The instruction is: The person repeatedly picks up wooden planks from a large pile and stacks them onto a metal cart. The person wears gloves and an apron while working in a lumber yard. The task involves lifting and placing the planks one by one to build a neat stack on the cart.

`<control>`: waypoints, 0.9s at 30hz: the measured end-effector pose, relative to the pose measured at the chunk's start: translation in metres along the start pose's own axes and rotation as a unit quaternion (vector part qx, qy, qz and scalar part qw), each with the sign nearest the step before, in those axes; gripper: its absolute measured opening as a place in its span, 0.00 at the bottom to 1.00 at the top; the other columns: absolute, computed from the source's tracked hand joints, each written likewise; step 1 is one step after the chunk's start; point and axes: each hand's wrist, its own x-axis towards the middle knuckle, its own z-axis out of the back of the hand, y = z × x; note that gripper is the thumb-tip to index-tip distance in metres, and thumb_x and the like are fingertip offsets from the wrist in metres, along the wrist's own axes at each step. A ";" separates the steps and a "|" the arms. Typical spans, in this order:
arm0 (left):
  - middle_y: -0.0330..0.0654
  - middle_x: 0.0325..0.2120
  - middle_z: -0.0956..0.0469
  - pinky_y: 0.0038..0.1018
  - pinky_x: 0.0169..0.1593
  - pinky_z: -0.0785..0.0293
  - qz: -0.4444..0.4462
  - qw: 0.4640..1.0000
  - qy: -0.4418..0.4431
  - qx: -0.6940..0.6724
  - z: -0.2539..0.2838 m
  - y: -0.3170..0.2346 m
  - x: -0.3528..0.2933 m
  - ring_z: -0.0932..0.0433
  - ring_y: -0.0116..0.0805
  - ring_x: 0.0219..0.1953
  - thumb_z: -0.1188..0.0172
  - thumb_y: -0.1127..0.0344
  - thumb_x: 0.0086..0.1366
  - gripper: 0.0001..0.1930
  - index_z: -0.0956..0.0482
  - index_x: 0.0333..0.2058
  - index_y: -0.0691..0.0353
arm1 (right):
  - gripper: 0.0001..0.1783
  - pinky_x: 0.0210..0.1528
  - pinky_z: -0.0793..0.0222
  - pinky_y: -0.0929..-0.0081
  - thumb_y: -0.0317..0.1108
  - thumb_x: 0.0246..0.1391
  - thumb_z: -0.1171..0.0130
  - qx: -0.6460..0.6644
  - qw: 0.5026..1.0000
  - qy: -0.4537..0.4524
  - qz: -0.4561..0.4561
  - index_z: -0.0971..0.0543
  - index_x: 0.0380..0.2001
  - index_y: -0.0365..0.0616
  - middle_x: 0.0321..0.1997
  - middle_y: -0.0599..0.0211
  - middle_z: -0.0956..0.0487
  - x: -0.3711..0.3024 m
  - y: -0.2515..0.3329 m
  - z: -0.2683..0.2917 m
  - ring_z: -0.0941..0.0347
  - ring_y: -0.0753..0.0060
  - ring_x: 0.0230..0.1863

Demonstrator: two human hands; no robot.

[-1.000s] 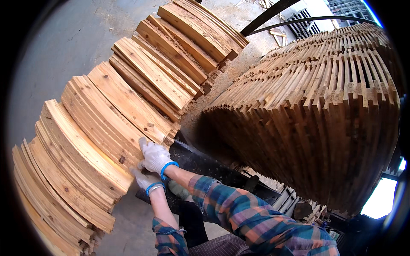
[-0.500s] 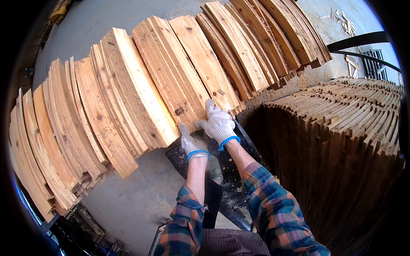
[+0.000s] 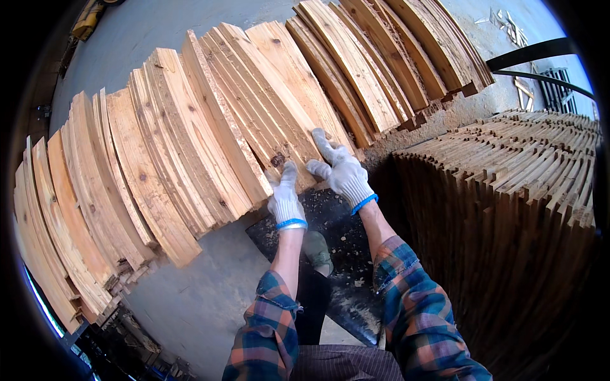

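Observation:
Long wooden boards (image 3: 171,127) stand side by side on edge in a row across the view. My left hand (image 3: 286,200), in a white knitted glove with a blue cuff, grips the near end of a group of boards (image 3: 264,101) in the middle of the row. To its right, my right hand (image 3: 346,174), gloved alike, holds the same group's near end, its index finger stretched along the top. Both hands' undersides are hidden. Left of this group, one board (image 3: 222,114) stands higher, with a dark gap beside its near end.
A tall stack of thin wooden strips (image 3: 495,165) rises at the right. Below my hands is a black plate (image 3: 337,222) strewn with wood chips. A black curved bar (image 3: 534,54) juts in at the upper right. Wood scraps (image 3: 508,28) lie on the floor beyond.
Both hands have moved right, the right one farther. The held boards have shifted right with them, and a gap has opened beside the raised board on the left.

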 end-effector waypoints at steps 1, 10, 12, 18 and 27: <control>0.42 0.51 0.27 0.32 0.56 0.33 0.018 0.999 0.028 -0.009 0.020 0.001 -0.010 0.29 0.32 0.51 0.32 0.55 0.62 0.33 0.33 0.61 0.63 | 0.41 0.64 0.37 0.56 0.63 0.58 0.45 -0.003 1.000 0.024 -0.008 0.43 0.71 0.68 0.66 0.47 0.33 -0.019 0.005 0.001 0.35 0.40 0.64; 0.44 0.56 0.30 0.34 0.56 0.26 0.225 0.956 0.176 -0.060 0.134 0.042 -0.228 0.25 0.40 0.53 0.46 0.65 0.69 0.28 0.41 0.64 0.67 | 0.61 0.68 0.42 0.67 0.53 0.47 0.29 0.317 0.937 0.137 -0.058 0.54 0.73 0.41 0.71 0.41 0.40 -0.110 -0.009 0.045 0.35 0.54 0.67; 0.44 0.56 0.31 0.33 0.55 0.25 0.217 0.954 0.204 -0.042 0.139 0.059 -0.247 0.24 0.40 0.52 0.48 0.58 0.71 0.29 0.41 0.64 0.68 | 0.61 0.68 0.43 0.71 0.51 0.47 0.29 0.526 0.842 0.106 -0.062 0.54 0.73 0.37 0.70 0.46 0.37 -0.126 -0.011 0.051 0.36 0.59 0.66; 0.54 0.56 0.28 0.36 0.55 0.24 0.277 0.947 0.160 -0.040 0.106 -0.009 -0.232 0.23 0.44 0.53 0.54 0.33 0.68 0.43 0.38 0.63 0.71 | 0.64 0.69 0.47 0.73 0.54 0.43 0.25 0.420 0.884 0.127 -0.162 0.53 0.73 0.40 0.70 0.54 0.36 -0.237 -0.003 0.064 0.40 0.67 0.68; 0.55 0.53 0.27 0.38 0.54 0.22 0.221 0.926 0.302 0.045 0.110 -0.021 -0.361 0.23 0.43 0.51 0.56 0.25 0.63 0.49 0.37 0.62 0.71 | 0.60 0.66 0.42 0.71 0.64 0.48 0.35 0.400 0.903 0.024 -0.155 0.50 0.73 0.41 0.65 0.49 0.30 -0.402 -0.001 0.139 0.34 0.59 0.65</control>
